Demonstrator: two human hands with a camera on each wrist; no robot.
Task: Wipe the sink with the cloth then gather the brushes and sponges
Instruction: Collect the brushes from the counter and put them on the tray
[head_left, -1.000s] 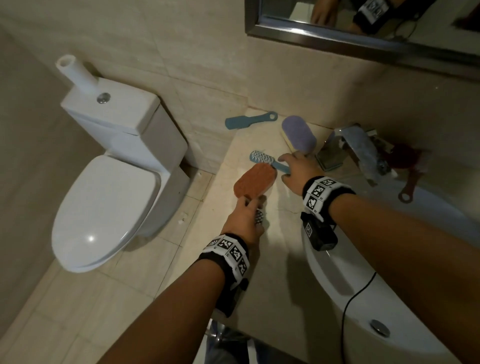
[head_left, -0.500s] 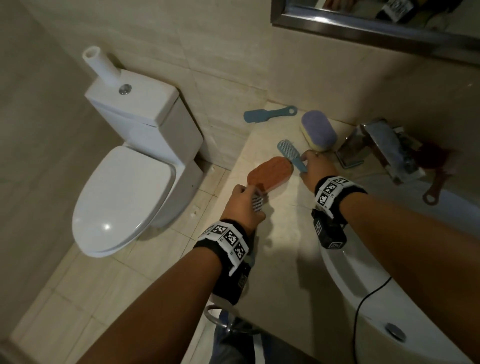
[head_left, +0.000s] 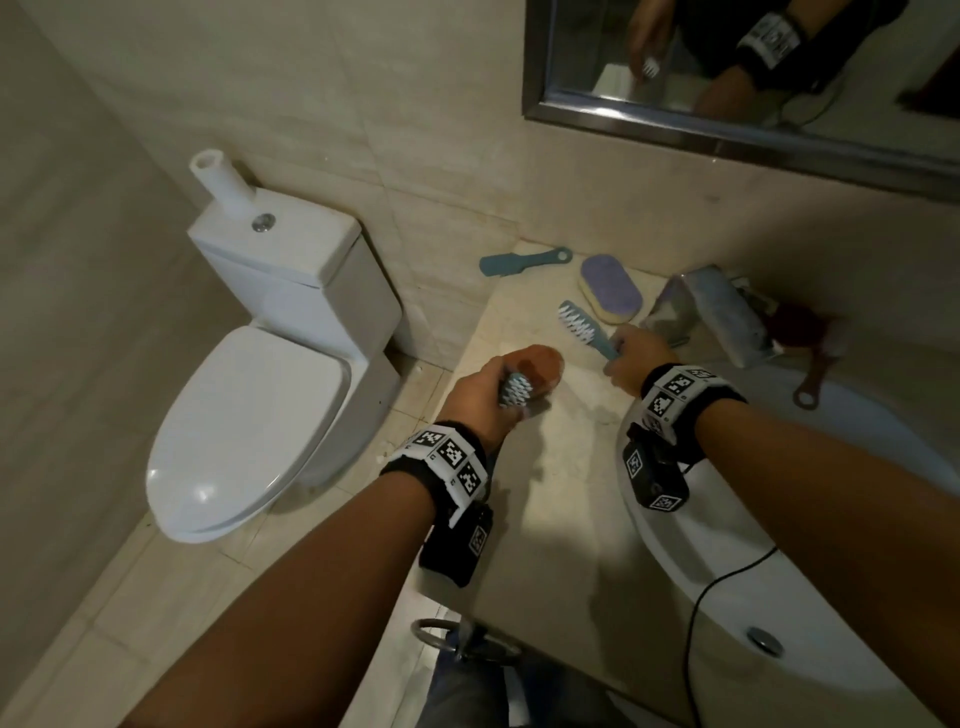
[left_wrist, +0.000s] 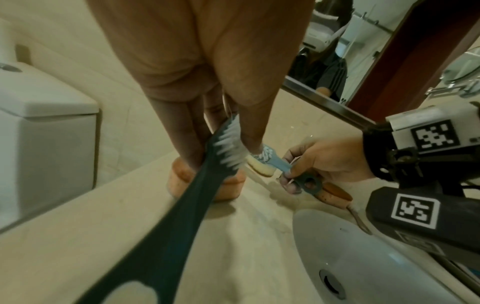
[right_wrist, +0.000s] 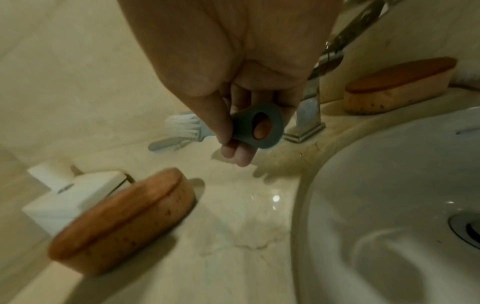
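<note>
My left hand (head_left: 493, 397) grips a dark teal brush (left_wrist: 182, 216) just behind its white bristles (head_left: 515, 392), handle pointing back along my wrist. Its fingers reach down onto the near end of an orange sponge (head_left: 543, 364) on the counter. My right hand (head_left: 618, 358) pinches the ring end (right_wrist: 259, 127) of a light blue brush (head_left: 581, 323), whose bristled head points to the wall. Behind it lie a purple-topped sponge (head_left: 610, 286) and another blue brush (head_left: 524, 261). A red brush (head_left: 802, 338) lies behind the white sink (head_left: 779, 545).
A chrome faucet (head_left: 711, 312) stands just right of my right hand. A second orange sponge (right_wrist: 400, 84) sits behind the faucet. The counter's left edge (head_left: 467, 343) drops to the floor beside a white toilet (head_left: 260, 415). A mirror (head_left: 727, 78) hangs above.
My left hand has moved forward over the orange sponge's near end, covering much of it. The right hand keeps its pinch on the blue brush's handle, and the brush now stands apart from the sponge.
</note>
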